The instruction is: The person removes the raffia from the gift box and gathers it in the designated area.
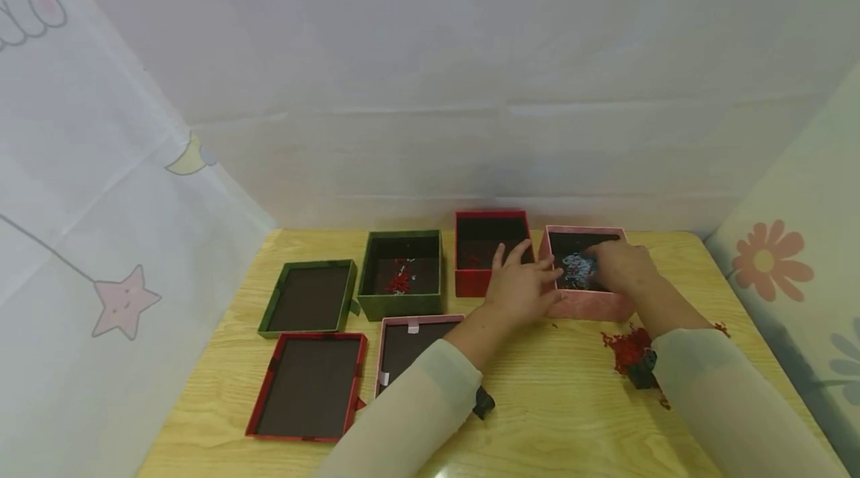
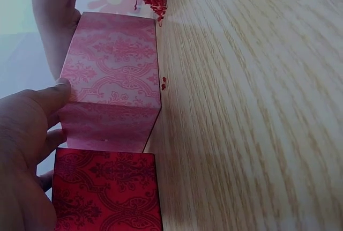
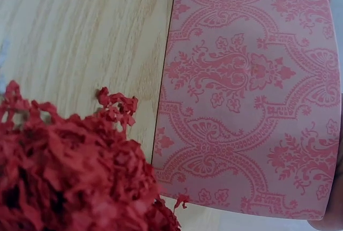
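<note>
In the head view, a pink patterned box (image 1: 594,306) stands at the back right, with pale blue shredded paper (image 1: 578,269) inside. My right hand (image 1: 625,267) reaches into it over the right side; its fingertips are hidden there. My left hand (image 1: 520,287) rests at the box's near left corner, thumb on the front rim and the other fingers spread toward the red box (image 1: 473,284). In the left wrist view, the thumb of the left hand (image 2: 24,134) touches the top edge of the pink box (image 2: 115,65). The right wrist view shows only the pink box's patterned side (image 3: 246,91) up close.
Red shredded paper (image 1: 628,351) with a dark piece (image 1: 643,372) lies by the right sleeve. A green box (image 1: 403,305) holds red and white shreds. Green (image 1: 309,299), red (image 1: 319,388) and pink (image 1: 403,347) lids lie at left. A small dark object (image 1: 484,405) sits by the left sleeve.
</note>
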A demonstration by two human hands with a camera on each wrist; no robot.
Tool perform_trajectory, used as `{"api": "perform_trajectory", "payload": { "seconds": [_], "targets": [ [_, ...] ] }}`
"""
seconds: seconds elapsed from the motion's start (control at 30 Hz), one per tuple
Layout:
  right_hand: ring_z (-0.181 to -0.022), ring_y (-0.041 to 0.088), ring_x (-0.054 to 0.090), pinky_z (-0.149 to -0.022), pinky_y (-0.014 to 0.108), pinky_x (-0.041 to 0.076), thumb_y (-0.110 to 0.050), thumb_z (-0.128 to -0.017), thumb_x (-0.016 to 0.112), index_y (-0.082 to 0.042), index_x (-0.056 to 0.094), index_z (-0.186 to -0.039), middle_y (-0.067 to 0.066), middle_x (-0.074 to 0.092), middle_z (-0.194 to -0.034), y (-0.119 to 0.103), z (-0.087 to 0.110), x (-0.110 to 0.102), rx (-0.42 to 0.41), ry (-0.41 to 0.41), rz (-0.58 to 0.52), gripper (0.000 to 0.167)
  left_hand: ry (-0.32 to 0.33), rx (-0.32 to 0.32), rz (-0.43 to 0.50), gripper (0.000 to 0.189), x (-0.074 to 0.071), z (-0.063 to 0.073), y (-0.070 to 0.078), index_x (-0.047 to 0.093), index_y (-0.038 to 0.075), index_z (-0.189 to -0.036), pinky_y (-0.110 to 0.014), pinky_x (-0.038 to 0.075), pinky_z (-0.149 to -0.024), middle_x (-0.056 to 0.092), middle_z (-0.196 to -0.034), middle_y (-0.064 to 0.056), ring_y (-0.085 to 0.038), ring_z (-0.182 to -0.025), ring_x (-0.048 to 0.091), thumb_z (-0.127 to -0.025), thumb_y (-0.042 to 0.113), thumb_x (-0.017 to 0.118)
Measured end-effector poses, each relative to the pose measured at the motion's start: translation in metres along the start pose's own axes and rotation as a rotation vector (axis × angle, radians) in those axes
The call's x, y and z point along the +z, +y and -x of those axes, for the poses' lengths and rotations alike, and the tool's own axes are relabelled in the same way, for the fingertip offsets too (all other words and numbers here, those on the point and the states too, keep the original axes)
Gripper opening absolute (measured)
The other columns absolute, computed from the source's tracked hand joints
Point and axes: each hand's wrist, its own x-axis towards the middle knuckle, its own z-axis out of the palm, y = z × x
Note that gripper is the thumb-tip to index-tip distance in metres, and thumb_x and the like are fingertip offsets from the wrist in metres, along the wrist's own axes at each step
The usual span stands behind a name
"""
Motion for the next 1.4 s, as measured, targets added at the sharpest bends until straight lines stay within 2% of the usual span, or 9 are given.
{"api": "perform_trajectory", "payload": {
  "seconds": [0.27,0.43,0.57,0.6,0.7,0.83,1.03,1.27,1.4],
  "targets": [
    [-0.113,0.05,0.063,-0.097,0.076,0.041,-0.015,-0.087,0.078,-0.009,0.072,-0.132,0.026,0.069,-0.126,0.002,-0.001,0.0,0.014,-0.013,0.015,0.045,0.007,-0.002,-0.03,0.047,0.001,-0.001,0.001,0.059,0.05,-0.143,-0.063,0.008,-0.125,0.047,-0.154,0.023,-0.021,-0.157,0.019,-0.099,0.067,0.053],
    [-0.11,0.048,0.065,-0.096,0.076,0.042,-0.008,-0.089,0.074,-0.007,0.074,-0.129,0.024,0.071,-0.123,0.004,0.001,-0.002,0.001,0.017,0.018,0.04,0.02,0.001,-0.038,0.047,0.002,-0.002,0.002,0.061,0.049,-0.142,-0.065,0.01,-0.124,0.049,-0.153,0.022,-0.022,-0.157,0.021,-0.1,0.066,0.053],
    [-0.108,0.049,0.066,-0.093,0.077,0.042,-0.007,-0.088,0.072,-0.007,0.074,-0.129,0.023,0.072,-0.12,0.007,0.004,-0.007,-0.012,0.042,0.022,0.041,0.01,-0.002,-0.027,0.046,0.002,-0.004,0.003,0.061,0.048,-0.142,-0.065,0.005,-0.124,0.048,-0.154,0.023,-0.022,-0.157,0.02,-0.1,0.066,0.053],
    [-0.106,0.048,0.067,-0.092,0.077,0.043,-0.007,-0.088,0.072,-0.007,0.073,-0.129,0.022,0.073,-0.118,0.008,0.004,-0.008,-0.018,0.049,0.022,0.041,0.007,-0.001,-0.025,0.046,0.002,-0.004,0.003,0.061,0.048,-0.142,-0.065,0.005,-0.124,0.048,-0.154,0.023,-0.022,-0.157,0.02,-0.1,0.066,0.053],
    [-0.085,0.042,0.068,-0.079,0.07,0.05,-0.008,-0.09,0.069,-0.007,0.072,-0.132,0.019,0.076,-0.102,0.009,0.006,-0.016,-0.045,0.064,0.027,0.041,0.0,-0.006,-0.021,0.047,0.003,-0.006,0.003,0.061,0.049,-0.143,-0.064,0.003,-0.124,0.047,-0.154,0.023,-0.022,-0.157,0.019,-0.1,0.067,0.052],
    [-0.067,0.029,0.062,-0.066,0.059,0.052,-0.011,-0.091,0.07,-0.008,0.071,-0.133,0.012,0.073,-0.087,0.009,0.009,-0.026,-0.069,0.08,0.04,0.042,-0.001,-0.009,-0.02,0.047,0.004,-0.008,0.002,0.06,0.051,-0.142,-0.064,0.002,-0.125,0.047,-0.154,0.023,-0.02,-0.158,0.018,-0.099,0.068,0.052],
    [-0.084,0.041,0.068,-0.075,0.065,0.053,-0.014,-0.089,0.075,-0.007,0.072,-0.13,0.021,0.075,-0.105,0.007,0.015,-0.037,-0.093,0.132,0.038,0.043,-0.002,-0.012,0.005,0.046,0.002,-0.01,0.001,0.061,0.051,-0.141,-0.063,-0.002,-0.125,0.048,-0.154,0.022,-0.019,-0.158,0.017,-0.099,0.067,0.053],
    [-0.072,0.031,0.065,-0.063,0.055,0.054,-0.017,-0.089,0.077,-0.004,0.072,-0.13,0.024,0.074,-0.108,0.003,0.025,-0.052,-0.098,0.155,0.01,0.044,-0.011,-0.024,0.005,0.046,0.001,-0.01,0.002,0.06,0.051,-0.141,-0.063,-0.006,-0.123,0.048,-0.154,0.022,-0.019,-0.158,0.017,-0.098,0.066,0.057],
    [-0.078,0.034,0.069,-0.07,0.059,0.055,-0.018,-0.089,0.077,-0.003,0.072,-0.129,0.024,0.074,-0.113,0.0,0.033,-0.061,-0.12,0.177,-0.001,0.042,-0.009,-0.021,0.002,0.045,0.001,-0.01,0.001,0.06,0.052,-0.141,-0.063,-0.005,-0.124,0.047,-0.154,0.023,-0.019,-0.158,0.018,-0.098,0.065,0.057]
  ]
}}
